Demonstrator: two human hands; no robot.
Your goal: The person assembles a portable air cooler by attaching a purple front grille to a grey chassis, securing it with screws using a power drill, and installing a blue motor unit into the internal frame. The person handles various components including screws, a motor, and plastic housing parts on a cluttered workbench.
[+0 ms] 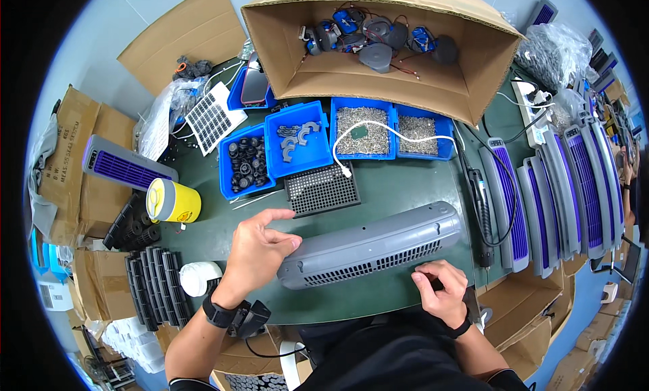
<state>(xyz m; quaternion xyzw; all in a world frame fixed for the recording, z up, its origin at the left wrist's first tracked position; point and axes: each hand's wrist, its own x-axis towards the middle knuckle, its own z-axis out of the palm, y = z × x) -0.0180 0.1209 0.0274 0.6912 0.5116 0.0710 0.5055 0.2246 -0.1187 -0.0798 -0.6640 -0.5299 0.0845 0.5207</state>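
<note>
A long grey plastic housing (368, 243) with a slotted grille along its near side lies across the green work table in front of me. At its left end, my left hand (257, 252) has the index finger stretched out and the thumb apart from it, with nothing visible held. By the housing's near right edge, my right hand (443, 291) is closed, its thumb and curled fingers drawn together. Whether something small is in those fingers cannot be made out.
Blue bins hold black knobs (247, 162), grey curved pieces (297, 142) and small screws (363, 130). Behind them stands an open carton (378, 86) with motors. A black perforated block (322, 190), a power screwdriver (482, 222), a yellow canister (174, 200) and purple-grilled units (507, 201) surround the housing.
</note>
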